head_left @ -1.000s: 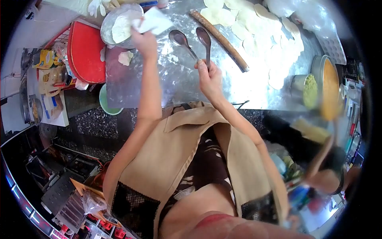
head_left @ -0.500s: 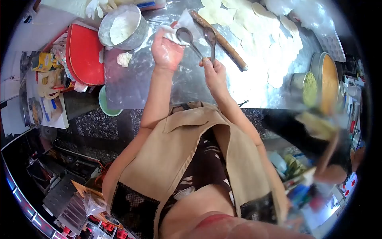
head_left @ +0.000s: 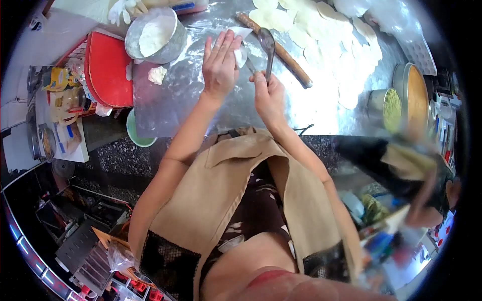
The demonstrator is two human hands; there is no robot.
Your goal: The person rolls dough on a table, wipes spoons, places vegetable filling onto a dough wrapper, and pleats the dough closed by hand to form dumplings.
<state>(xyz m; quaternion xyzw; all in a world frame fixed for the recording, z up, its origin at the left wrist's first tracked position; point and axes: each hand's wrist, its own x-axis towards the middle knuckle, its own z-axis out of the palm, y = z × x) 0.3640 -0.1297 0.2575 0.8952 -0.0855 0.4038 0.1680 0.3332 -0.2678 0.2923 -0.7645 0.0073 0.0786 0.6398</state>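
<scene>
My right hand [head_left: 269, 95] is closed around the handles of two dark metal spoons. One spoon [head_left: 266, 41] points up in plain sight over the steel table. The other spoon [head_left: 250, 65] shows only its handle; white paper or cloth and my left hand cover its bowl. My left hand [head_left: 221, 70] has its back turned up, fingers straight and close together, pressing the white wipe [head_left: 241, 56] against that bowl. Just behind the spoons a wooden rolling pin [head_left: 288, 60] lies slanted on the table.
Flat dough rounds [head_left: 321, 37] cover the back right of the table. A metal pot of flour [head_left: 155, 37] and a dough lump [head_left: 157, 75] are at left, near a red lid [head_left: 105, 70]. A green-filled container [head_left: 391, 110] stands right. Another person's arm [head_left: 424, 195] is blurred nearby.
My left hand has turned from palm up to back up and folded the white wipe over one spoon's bowl. My right hand keeps both spoons in nearly the same place.
</scene>
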